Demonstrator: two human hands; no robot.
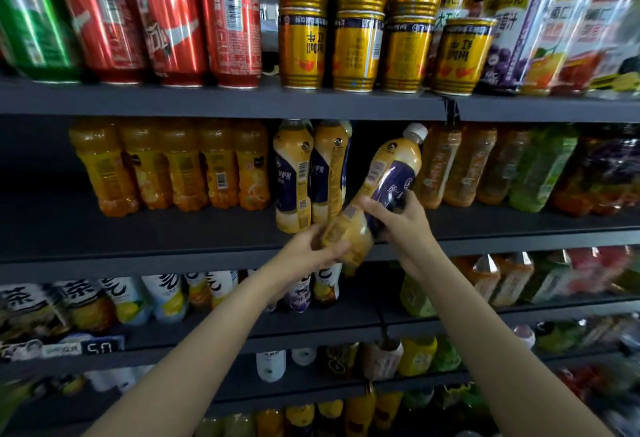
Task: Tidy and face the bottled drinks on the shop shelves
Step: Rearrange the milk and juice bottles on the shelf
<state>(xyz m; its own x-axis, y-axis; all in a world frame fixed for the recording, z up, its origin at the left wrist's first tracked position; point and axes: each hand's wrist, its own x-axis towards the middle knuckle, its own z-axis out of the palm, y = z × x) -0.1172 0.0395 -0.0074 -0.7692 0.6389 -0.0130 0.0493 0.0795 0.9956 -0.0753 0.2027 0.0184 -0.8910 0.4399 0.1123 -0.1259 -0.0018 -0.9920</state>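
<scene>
Two hands grip one tilted bottle (377, 191) before dark grey shelves (221, 104).
Left hand (311, 246) cups its base, right hand (398, 218) clasps its middle.

Both bare forearms reached up and forward, converging toward the middle. The left hand (313, 246) curled its fingers round the base of a tilted bottle (377, 191), while the right hand (403, 220) wrapped its grip round the bottle's middle, thumb pointing left.

Dark grey shelves (221, 104) carry the drinks. The top shelf holds red cans (166, 24) beside gold cans (301, 52); the shelf below holds orange bottles (173, 166) beside two upright yellow-and-purple bottles (294, 177).
</scene>
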